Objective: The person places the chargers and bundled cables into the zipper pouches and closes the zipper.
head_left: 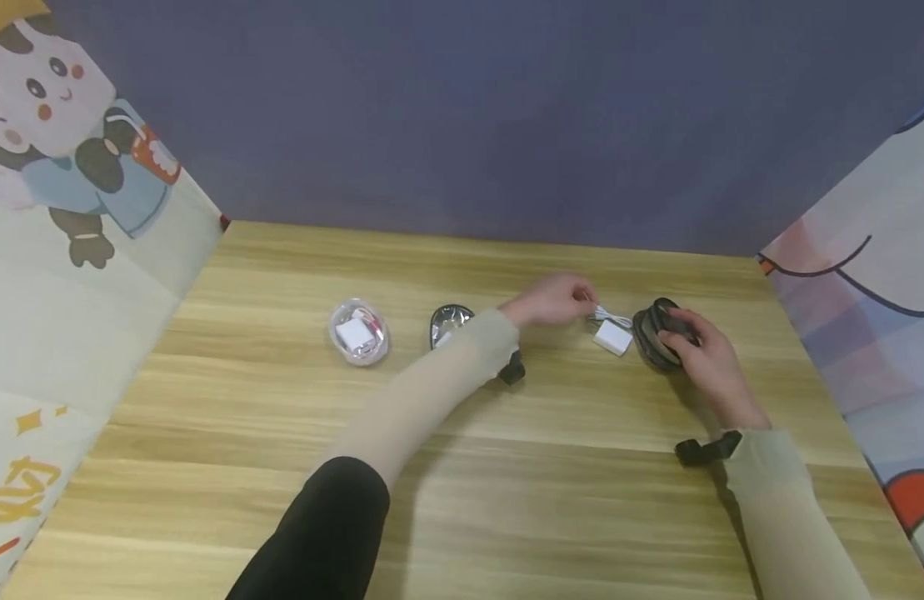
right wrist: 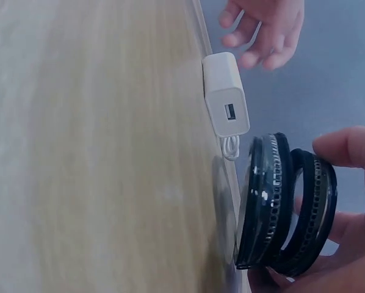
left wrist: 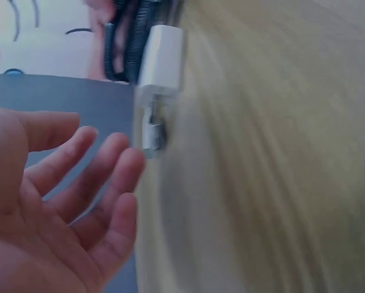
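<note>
Just right of the white adapter (head_left: 613, 337) stands a black oval case (right wrist: 265, 201), its two halves parted like a clamshell; the lower half rests on the wooden table (head_left: 536, 492) and the right hand (head_left: 712, 362) grips the raised half between thumb and fingers. The gap between the halves faces the adapter, the joined side lies away from it, and the case's long axis runs roughly from the far side to the near side. The adapter lies with its long axis slanting, its USB port end turned toward the case, and a bundled white cable (head_left: 611, 317) lies along its far side. Left of the adapter, the left hand (head_left: 555, 300) holds nothing, fingers loosely spread near the cable; contact cannot be told. Farther left of the adapter sit a black-rimmed case (head_left: 450, 318), partly hidden by the sleeve (head_left: 432, 383), then a clear round case (head_left: 367, 354) containing another white adapter (head_left: 354, 333).
</note>
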`<action>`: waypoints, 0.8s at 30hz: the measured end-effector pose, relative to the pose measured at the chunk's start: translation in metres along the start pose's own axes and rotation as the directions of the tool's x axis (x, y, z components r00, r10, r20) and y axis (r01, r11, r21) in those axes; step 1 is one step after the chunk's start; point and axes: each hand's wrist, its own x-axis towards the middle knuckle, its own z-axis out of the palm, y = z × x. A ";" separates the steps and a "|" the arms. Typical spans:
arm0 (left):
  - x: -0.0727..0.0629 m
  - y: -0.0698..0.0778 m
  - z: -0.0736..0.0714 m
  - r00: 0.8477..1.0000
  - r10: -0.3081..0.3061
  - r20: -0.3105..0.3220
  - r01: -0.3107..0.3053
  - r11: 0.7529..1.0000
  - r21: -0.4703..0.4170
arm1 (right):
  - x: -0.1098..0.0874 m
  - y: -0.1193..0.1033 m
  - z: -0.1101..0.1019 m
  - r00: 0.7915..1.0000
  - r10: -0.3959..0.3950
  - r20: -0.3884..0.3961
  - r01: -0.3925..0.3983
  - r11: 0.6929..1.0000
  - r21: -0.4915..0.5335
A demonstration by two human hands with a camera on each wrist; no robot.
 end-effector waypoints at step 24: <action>0.031 -0.002 0.021 1.000 -0.019 0.016 0.012 0.940 0.341 | -0.002 0.000 0.001 0.999 0.027 -0.032 -0.028 1.000 -0.012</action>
